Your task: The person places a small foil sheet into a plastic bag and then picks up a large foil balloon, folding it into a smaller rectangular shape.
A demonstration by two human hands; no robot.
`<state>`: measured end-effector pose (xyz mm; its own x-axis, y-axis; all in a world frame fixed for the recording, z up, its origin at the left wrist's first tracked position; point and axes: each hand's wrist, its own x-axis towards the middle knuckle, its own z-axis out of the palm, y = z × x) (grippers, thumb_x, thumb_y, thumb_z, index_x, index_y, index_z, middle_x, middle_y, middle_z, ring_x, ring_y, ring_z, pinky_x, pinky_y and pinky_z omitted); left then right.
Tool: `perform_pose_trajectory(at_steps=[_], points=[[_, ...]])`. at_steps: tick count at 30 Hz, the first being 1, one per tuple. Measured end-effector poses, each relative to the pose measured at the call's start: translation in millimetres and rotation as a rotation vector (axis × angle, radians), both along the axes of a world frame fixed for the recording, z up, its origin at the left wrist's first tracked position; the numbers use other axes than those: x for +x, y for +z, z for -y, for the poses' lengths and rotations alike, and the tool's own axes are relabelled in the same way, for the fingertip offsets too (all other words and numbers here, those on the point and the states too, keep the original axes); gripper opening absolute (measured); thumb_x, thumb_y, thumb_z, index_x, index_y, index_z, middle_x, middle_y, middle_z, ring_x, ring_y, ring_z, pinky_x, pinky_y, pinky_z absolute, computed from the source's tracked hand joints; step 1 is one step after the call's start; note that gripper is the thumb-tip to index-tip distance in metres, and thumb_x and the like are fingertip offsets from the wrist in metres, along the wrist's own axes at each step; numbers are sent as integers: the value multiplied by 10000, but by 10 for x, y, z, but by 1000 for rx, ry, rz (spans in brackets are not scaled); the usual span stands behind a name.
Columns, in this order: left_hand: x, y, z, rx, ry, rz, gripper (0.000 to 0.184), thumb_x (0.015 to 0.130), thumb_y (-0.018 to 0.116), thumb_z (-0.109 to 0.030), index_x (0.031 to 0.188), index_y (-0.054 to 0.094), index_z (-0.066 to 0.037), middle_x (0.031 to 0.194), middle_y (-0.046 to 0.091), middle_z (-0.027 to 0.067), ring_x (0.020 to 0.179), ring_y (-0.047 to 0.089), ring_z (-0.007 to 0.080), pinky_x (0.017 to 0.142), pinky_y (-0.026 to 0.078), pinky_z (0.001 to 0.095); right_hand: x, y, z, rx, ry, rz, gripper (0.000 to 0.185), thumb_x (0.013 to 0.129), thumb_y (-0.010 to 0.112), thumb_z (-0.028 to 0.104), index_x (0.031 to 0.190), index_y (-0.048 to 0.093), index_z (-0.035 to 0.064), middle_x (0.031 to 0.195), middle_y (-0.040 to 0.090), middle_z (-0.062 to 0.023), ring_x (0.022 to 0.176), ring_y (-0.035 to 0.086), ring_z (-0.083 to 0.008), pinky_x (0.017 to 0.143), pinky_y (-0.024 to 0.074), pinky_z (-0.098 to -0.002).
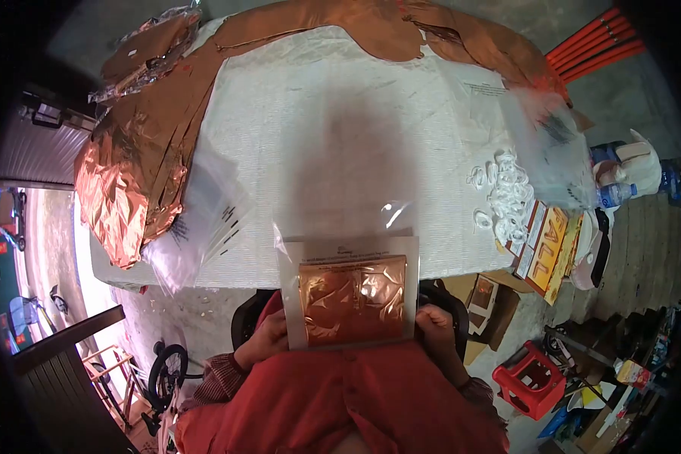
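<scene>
While the clear bag [348,250] with its copper foil piece [353,301] sits between both hands at the near edge of the table [257,136], the chief risk is judged to be a slip. Cause: slick plastic, apparently supported only at its lower sides; if one side loosens, the bag could tip or drop off the table's near edge toward the lap. Pressing the sides inward could crease the foil further.

Right hand [436,325]: fingers curled, pinching the bag's right edge, wrist low. Left hand [268,337]: set at the bag's left edge, fingertips hidden; cannot tell whether they pinch or merely steady it. Both forearms run inward from the sides of the red top [310,393], below the table.

Outward: loose clear bags [204,227] overhang the table's near left corner; a brush from the left sleeve could pull them off. Crumpled foil [113,200] lies just beyond, along the table's left side. White loops [505,193] lie piled toward the table's right side; a sweeping arm could scatter them.
</scene>
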<state>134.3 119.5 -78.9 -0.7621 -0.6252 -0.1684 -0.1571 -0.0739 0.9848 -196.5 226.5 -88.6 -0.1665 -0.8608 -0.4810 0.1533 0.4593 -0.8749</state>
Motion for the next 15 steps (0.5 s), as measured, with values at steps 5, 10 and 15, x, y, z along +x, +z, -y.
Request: perform_pose_trajectory(at_steps=[5,10,15], points=[[13,28,-11,21,-6,-8,289,851,623,-69,1138,633,-35,1306,512,156,1244,469,301,1005,399,379,-8,178,-72,125,128,-128,132,896,579,95,830,640,-1,753,609,-7,693,550,-70,619,449,-237],[-74,128,47,-141,99,-5,260,855,628,-62,1112,638,-30,1220,571,147,1162,534,270,964,426,363,-85,268,134,67,167,6,108,884,608,82,839,649,-7,751,615,-8,701,567,-73,626,457,-235],[-165,340,68,397,450,-132,236,891,583,-6,1124,617,8,1103,648,82,916,624,144,820,493,275,-142,324,243,110,187,161,87,884,614,48,847,649,-22,759,631,-8,701,577,-68,635,461,-221]])
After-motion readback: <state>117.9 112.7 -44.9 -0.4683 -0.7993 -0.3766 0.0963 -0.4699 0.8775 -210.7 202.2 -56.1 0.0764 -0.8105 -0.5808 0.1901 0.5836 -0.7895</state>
